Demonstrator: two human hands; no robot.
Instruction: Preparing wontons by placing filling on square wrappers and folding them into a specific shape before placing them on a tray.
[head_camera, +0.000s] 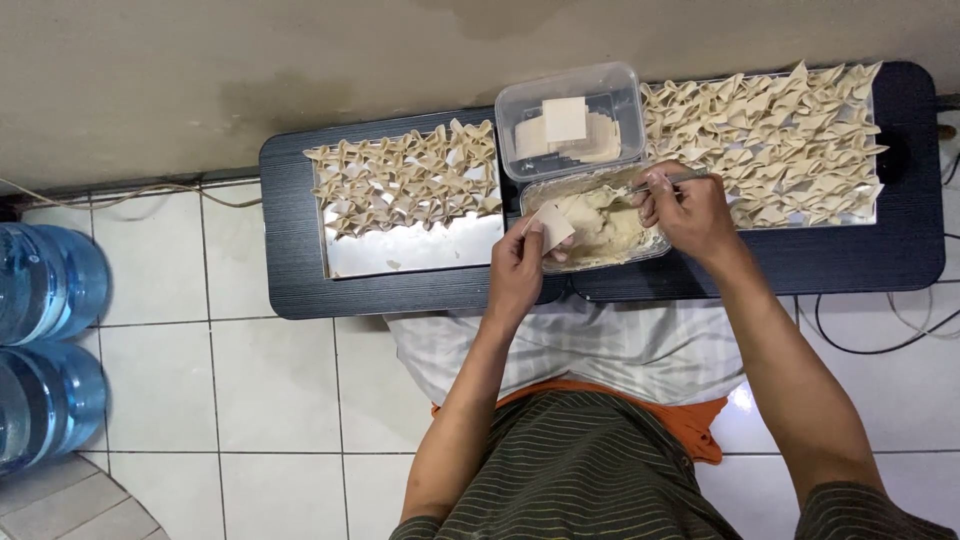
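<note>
No labels, signs or screens show; two blue water jugs lie on the floor at left.

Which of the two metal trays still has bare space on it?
The left tray: its near part is bare metal, while the right tray is covered with folded dumplings.

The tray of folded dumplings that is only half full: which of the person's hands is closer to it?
Left. The left hand, holding a square wrapper, sits just beside the half-filled tray. The right hand is farther off, over the filling container.
</note>
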